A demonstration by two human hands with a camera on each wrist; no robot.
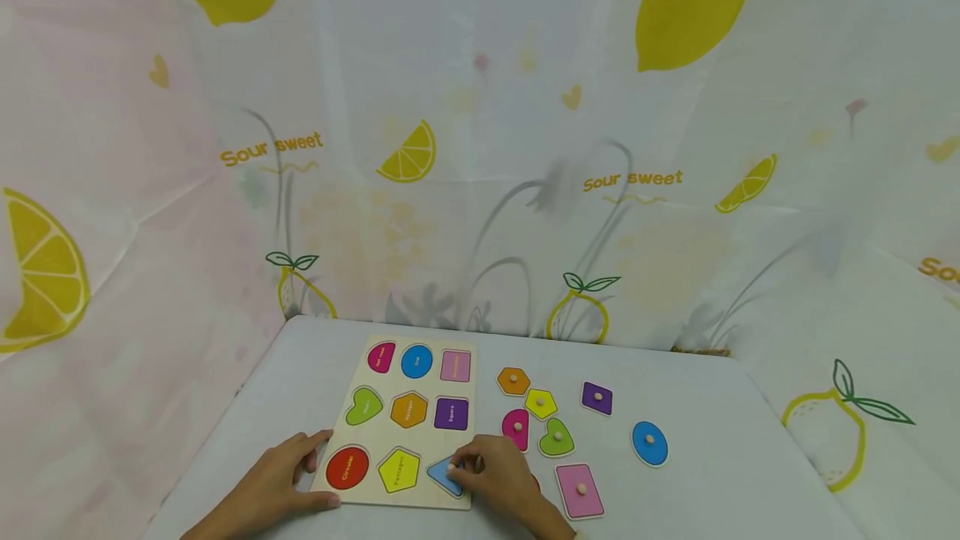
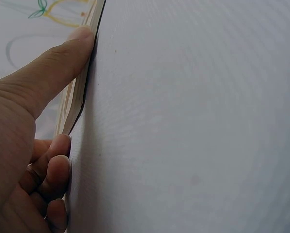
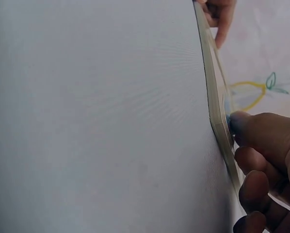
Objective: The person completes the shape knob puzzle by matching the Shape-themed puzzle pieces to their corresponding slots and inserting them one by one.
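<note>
A wooden shape-puzzle board (image 1: 408, 382) lies on the grey table (image 1: 712, 473), its slots painted in many colours. My left hand (image 1: 318, 472) holds the board's near left corner; in the left wrist view the thumb (image 2: 53, 68) presses the board's edge (image 2: 74, 104) and the fingers curl below it. At the near right slot my right hand (image 1: 467, 470) pinches the blue triangle piece (image 1: 444, 474). The right wrist view shows its thumb (image 3: 254, 128) against the board's edge (image 3: 215, 104).
Loose knobbed pieces lie right of the board: orange hexagon (image 1: 513, 381), yellow pentagon (image 1: 541, 403), purple square (image 1: 597, 398), magenta piece (image 1: 516, 427), green heart (image 1: 557, 438), blue oval (image 1: 649, 443), pink rectangle (image 1: 580, 490). A lemon-print curtain (image 1: 480, 148) surrounds the table.
</note>
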